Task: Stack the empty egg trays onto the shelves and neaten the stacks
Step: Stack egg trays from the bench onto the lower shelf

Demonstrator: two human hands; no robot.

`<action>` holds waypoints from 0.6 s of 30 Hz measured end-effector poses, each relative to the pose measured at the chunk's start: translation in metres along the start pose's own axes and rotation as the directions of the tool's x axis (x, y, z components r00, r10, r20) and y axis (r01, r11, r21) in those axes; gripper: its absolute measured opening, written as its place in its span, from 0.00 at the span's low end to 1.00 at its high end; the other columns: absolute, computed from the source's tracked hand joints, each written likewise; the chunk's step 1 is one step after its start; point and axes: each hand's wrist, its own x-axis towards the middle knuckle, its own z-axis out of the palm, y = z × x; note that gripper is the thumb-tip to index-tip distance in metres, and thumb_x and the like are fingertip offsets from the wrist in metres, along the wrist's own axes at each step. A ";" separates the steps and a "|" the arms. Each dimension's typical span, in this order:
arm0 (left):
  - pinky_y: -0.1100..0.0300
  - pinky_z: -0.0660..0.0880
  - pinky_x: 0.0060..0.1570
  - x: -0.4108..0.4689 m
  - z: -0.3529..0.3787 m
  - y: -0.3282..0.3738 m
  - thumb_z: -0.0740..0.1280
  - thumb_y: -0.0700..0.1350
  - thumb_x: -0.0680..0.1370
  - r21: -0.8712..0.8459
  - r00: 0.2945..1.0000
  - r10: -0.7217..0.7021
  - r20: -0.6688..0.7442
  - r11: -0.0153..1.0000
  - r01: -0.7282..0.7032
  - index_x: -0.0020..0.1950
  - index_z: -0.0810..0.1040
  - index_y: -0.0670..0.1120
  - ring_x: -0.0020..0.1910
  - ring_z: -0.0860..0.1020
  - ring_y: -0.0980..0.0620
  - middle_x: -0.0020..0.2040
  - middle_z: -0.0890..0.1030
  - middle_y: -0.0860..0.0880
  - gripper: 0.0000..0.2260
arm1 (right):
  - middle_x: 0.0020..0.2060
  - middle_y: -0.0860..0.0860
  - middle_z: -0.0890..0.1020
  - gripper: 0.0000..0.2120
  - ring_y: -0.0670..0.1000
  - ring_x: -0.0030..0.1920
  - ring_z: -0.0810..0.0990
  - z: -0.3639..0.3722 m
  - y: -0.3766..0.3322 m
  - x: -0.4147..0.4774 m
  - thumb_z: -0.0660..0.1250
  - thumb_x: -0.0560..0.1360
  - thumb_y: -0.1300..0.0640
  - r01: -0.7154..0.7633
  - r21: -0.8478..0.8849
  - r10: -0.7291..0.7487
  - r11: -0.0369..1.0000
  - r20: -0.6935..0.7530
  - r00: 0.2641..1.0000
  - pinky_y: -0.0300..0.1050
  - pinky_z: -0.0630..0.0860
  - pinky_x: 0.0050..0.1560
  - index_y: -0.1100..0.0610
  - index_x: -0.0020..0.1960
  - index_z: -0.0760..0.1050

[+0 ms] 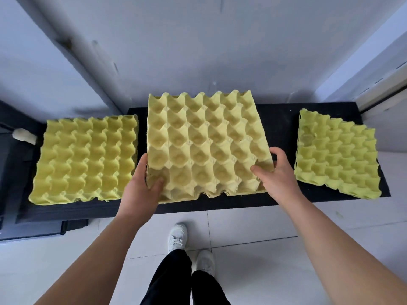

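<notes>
Yellow left tray (86, 159) flat, middle tray (207, 144) raised, tilted, right tray (337, 155) skewed

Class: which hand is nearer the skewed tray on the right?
Right. The right hand is just left of the skewed tray; the left hand grips the middle tray's other side.

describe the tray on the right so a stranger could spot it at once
Find the long black shelf against the white wall. The right tray is the yellow one at its right end. Unlike the other two, it sits skewed to the shelf's edges.
</notes>
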 end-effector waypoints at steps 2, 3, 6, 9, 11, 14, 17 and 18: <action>0.59 0.70 0.47 -0.021 -0.030 0.017 0.65 0.47 0.79 0.001 0.998 0.021 -0.061 1.000 -0.021 0.76 0.55 0.61 0.52 0.75 0.53 0.56 0.74 0.59 0.29 | 0.44 0.45 0.81 0.19 0.49 0.41 0.82 -0.003 -0.031 -0.020 0.70 0.71 0.56 0.062 -0.021 -0.062 0.998 0.006 0.998 0.49 0.80 0.43 0.43 0.57 0.66; 0.58 0.70 0.48 -0.033 -0.045 0.024 0.65 0.47 0.79 -0.001 0.996 0.030 -0.088 1.000 -0.031 0.76 0.56 0.61 0.53 0.76 0.52 0.56 0.75 0.59 0.29 | 0.44 0.44 0.81 0.19 0.48 0.42 0.82 -0.004 -0.047 -0.030 0.70 0.71 0.56 0.095 -0.029 -0.095 0.995 0.009 0.995 0.49 0.80 0.44 0.43 0.56 0.66; 0.55 0.74 0.47 -0.068 -0.090 0.037 0.65 0.49 0.79 0.000 0.986 0.058 -0.156 0.998 -0.059 0.75 0.57 0.62 0.53 0.78 0.52 0.58 0.76 0.59 0.28 | 0.45 0.41 0.81 0.18 0.46 0.44 0.82 -0.006 -0.094 -0.061 0.70 0.71 0.55 0.179 -0.036 -0.178 0.983 0.023 0.984 0.48 0.79 0.45 0.42 0.56 0.67; 0.53 0.77 0.47 -0.106 -0.136 0.044 0.65 0.51 0.78 -0.019 0.972 0.065 -0.226 0.997 -0.071 0.74 0.57 0.64 0.51 0.79 0.54 0.57 0.78 0.60 0.28 | 0.46 0.41 0.81 0.19 0.46 0.45 0.81 -0.002 -0.140 -0.095 0.70 0.71 0.53 0.267 -0.051 -0.265 0.962 0.048 0.963 0.48 0.78 0.46 0.43 0.59 0.69; 0.54 0.77 0.44 -0.132 -0.166 0.048 0.65 0.51 0.78 -0.038 0.959 0.064 -0.276 0.996 -0.077 0.73 0.58 0.65 0.49 0.79 0.57 0.53 0.79 0.62 0.27 | 0.47 0.41 0.81 0.19 0.46 0.46 0.81 0.004 -0.169 -0.118 0.70 0.71 0.52 0.332 -0.064 -0.327 0.941 0.076 0.942 0.49 0.78 0.48 0.44 0.59 0.70; 0.54 0.76 0.49 -0.169 -0.211 0.049 0.66 0.50 0.78 -0.052 0.931 0.076 -0.356 0.994 -0.101 0.71 0.62 0.66 0.52 0.79 0.58 0.53 0.79 0.63 0.24 | 0.47 0.41 0.80 0.16 0.46 0.47 0.80 0.019 -0.210 -0.153 0.70 0.72 0.51 0.416 -0.074 -0.405 0.906 0.127 0.905 0.49 0.77 0.49 0.44 0.58 0.71; 0.51 0.78 0.48 -0.201 -0.255 0.040 0.66 0.49 0.78 -0.080 0.902 0.050 -0.429 0.992 -0.093 0.68 0.65 0.66 0.51 0.80 0.57 0.51 0.80 0.63 0.22 | 0.46 0.41 0.80 0.16 0.47 0.46 0.80 0.041 -0.250 -0.189 0.69 0.72 0.52 0.490 -0.082 -0.474 0.868 0.160 0.866 0.50 0.77 0.47 0.45 0.58 0.71; 0.50 0.79 0.48 -0.211 -0.270 0.036 0.66 0.49 0.77 -0.090 0.892 0.042 -0.450 0.992 -0.092 0.67 0.66 0.67 0.50 0.80 0.56 0.51 0.81 0.63 0.22 | 0.46 0.41 0.80 0.17 0.47 0.45 0.80 0.050 -0.262 -0.200 0.69 0.72 0.52 0.512 -0.086 -0.494 0.855 0.167 0.853 0.50 0.77 0.47 0.46 0.59 0.71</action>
